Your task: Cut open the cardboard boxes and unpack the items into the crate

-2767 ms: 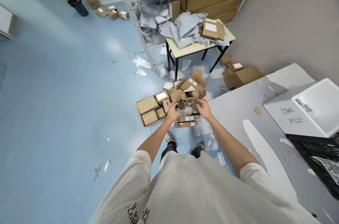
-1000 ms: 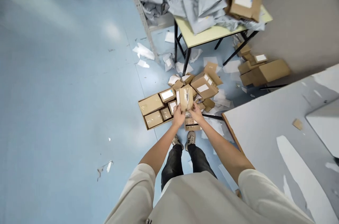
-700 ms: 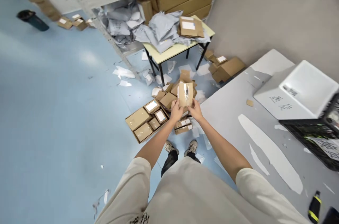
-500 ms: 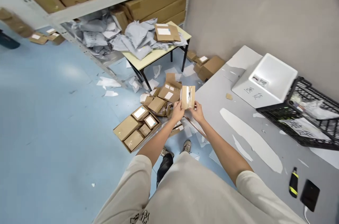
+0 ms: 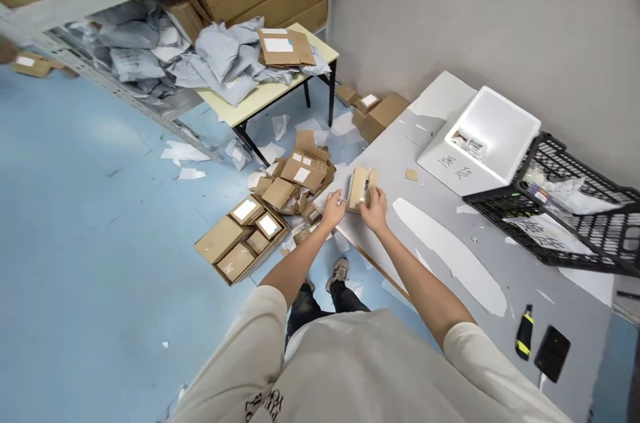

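A small cardboard box with shiny tape and a dark mark on its top is at the near left corner of the grey table. My right hand grips its right side, fingers and thumb around the edge. I cannot tell whether the box rests fully on the tabletop. Just left of the box is my left hand, with its fingers curved and a little apart, holding nothing. On the floor below lies an open carton packed with several smaller boxes.
Flattened cardboard and paper scraps litter the floor. A white foam box, a black crate, a utility knife and a phone lie on the table. Grey parcels cover a small yellow table by the shelf.
The small box has come down to the table corner and turned. My left hand has let go of it, while the right still grips it. The view has shifted right.
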`<state>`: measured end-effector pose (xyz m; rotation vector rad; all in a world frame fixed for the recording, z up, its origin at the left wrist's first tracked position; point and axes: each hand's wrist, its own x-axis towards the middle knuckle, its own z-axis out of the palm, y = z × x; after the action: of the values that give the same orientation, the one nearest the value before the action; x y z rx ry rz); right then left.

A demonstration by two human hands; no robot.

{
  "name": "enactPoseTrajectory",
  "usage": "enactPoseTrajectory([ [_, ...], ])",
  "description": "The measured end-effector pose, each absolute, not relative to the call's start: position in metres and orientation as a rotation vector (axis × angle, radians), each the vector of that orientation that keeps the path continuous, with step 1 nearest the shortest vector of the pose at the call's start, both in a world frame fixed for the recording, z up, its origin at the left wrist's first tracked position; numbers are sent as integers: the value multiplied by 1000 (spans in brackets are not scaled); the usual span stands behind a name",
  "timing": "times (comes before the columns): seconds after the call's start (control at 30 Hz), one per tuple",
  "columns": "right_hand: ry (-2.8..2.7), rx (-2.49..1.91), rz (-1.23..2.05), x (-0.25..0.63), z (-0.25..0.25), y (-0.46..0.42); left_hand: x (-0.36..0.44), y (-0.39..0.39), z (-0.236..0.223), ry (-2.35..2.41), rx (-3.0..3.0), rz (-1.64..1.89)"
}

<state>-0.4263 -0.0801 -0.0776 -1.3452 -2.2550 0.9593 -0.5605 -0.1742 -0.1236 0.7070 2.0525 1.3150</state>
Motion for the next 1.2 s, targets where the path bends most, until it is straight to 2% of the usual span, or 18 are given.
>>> enactPoseTrajectory([
  [0.1, -2382, -1090, 903, -474, -66, -103, -595, -210, -123, 2140, 645, 1351],
  [0.3, -2604, -786, 1091, -581, -81, -188, -673, -327, -137, 2279, 383, 1387],
  [0.6, -2801, -600, 1326, -722, -179, -362, -778, -550, -216, 2395, 14, 1334],
  [0.73, -2873, -633, 1400, -765, -223, -407, -807, -622, -256, 2393, -128, 1278],
  [0.97, -2961, -698, 1449, -823, -322, -405, -850, -657, -333, 2364, -252, 1232],
  [1.2, -2960, -900, 1561, -883, -478, -381, -908, -618, -464, 2164, -331, 1354],
])
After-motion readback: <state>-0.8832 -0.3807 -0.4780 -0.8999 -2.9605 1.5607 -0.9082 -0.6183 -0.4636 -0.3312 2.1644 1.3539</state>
